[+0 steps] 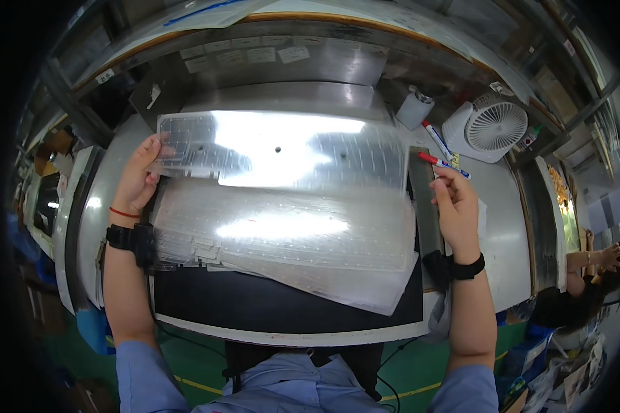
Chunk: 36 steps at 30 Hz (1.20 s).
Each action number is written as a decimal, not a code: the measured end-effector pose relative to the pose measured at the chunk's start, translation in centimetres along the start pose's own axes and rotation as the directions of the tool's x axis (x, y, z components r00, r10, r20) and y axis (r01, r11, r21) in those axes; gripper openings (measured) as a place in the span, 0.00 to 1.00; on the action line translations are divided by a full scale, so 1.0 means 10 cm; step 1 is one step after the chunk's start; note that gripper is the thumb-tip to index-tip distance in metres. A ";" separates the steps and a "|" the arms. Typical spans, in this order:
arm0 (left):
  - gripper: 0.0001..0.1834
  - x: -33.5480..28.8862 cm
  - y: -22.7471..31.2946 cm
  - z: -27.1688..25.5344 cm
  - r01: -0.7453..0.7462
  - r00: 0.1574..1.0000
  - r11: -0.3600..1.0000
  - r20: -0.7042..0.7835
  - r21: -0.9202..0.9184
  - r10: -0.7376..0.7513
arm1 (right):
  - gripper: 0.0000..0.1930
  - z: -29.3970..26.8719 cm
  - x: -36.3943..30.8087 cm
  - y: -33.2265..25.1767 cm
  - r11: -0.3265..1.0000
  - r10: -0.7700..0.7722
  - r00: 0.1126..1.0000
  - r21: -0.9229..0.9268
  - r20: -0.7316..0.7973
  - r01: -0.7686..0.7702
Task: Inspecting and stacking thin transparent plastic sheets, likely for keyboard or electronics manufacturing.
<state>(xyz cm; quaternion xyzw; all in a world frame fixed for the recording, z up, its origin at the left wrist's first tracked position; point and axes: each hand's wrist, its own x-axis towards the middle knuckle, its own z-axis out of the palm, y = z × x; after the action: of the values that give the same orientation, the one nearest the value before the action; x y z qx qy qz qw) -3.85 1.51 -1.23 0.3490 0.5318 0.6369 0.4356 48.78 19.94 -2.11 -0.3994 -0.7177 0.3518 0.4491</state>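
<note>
A clear, glossy plastic sheet (375, 162) with rows of small marks and a few dark dots spans the bench in front of me. My left hand (143, 168) pinches its left edge between thumb and fingers. Below it lies a fanned stack of similar clear sheets (310, 251), edges uneven, on a black mat (255, 297). To the right of the sheet, my right hand (456, 206) is closed, thumb against fingertips; what they hold, if anything, I cannot make out. A red-capped marker (449, 166) is right at its fingertips.
Another red-capped marker (437, 139) lies by a white fan (486, 127). A translucent bottle (415, 109) stands behind them. A metal back panel (289, 67) with paper labels bounds the bench, under a shelf. Another person's hand (607, 257) shows at far right.
</note>
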 end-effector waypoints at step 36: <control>0.23 -0.14 0.06 0.43 0.021 0.998 0.982 0.053 0.190 -0.031 | 0.09 0.09 -0.02 -0.03 0.948 0.105 0.992 0.295 0.065 -0.120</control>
<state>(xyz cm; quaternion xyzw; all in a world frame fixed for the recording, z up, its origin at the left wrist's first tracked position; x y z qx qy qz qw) 0.47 1.80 0.25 0.3992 0.5821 0.5679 0.4235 47.94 19.48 -2.20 -0.3587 -0.6428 0.4908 0.4660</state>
